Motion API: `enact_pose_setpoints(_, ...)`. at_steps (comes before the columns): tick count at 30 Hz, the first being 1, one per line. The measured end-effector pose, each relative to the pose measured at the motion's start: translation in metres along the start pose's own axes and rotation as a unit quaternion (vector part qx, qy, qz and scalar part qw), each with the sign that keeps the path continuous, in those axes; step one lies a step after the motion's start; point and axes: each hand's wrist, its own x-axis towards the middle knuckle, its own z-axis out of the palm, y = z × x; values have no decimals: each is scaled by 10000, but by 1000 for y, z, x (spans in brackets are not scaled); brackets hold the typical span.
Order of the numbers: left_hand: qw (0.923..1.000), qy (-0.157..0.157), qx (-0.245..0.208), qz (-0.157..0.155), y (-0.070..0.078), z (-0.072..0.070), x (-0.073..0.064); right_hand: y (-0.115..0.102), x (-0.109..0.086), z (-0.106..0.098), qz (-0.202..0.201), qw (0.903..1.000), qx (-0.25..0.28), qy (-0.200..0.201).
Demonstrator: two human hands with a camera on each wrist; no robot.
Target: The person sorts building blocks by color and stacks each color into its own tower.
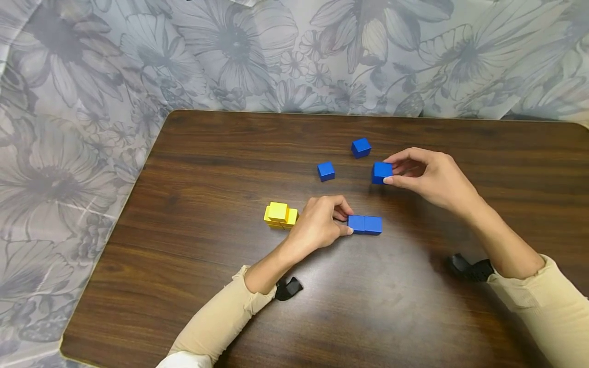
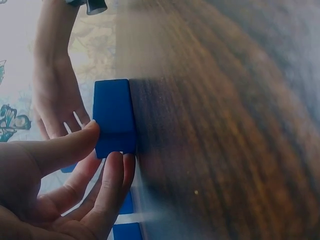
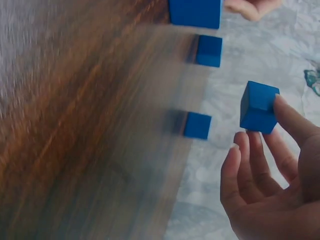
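Observation:
My right hand [image 1: 434, 179] pinches a blue cube [image 1: 382, 173] between thumb and fingers; the right wrist view shows this held cube [image 3: 259, 107] raised off the table. Nearer to me, two blue cubes [image 1: 373, 225] lie side by side in a row. The left one [image 1: 356, 224] is pinched by my left hand [image 1: 317, 222], thumb on its near side and fingers on its far side. In the left wrist view the pair looks like one blue bar [image 2: 114, 107]. Two more blue cubes, one [image 1: 326, 171] to the left and another [image 1: 361, 147] farther back, rest apart on the table.
A small stack of yellow blocks [image 1: 278, 212], one on top of the others, stands just left of my left hand. All of this is on a dark wooden table [image 1: 207, 153] with rounded corners. Behind it hangs a grey floral cloth [image 1: 230, 46].

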Motion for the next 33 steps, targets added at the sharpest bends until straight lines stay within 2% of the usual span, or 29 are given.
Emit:
enact_pose_setpoints(7, 10000, 43, 14, 36, 0, 0, 0, -9, -8, 5, -160, 9998, 70, 29)
enact_pose_setpoints(30, 9999, -10, 145, -22, 1, 0, 1, -17, -31, 20, -415, 9980, 320, -358)
enact_pose_setpoints(33, 9999, -43, 118, -79, 1, -1, 1, -17, -32, 24, -566, 9970, 293, -440)
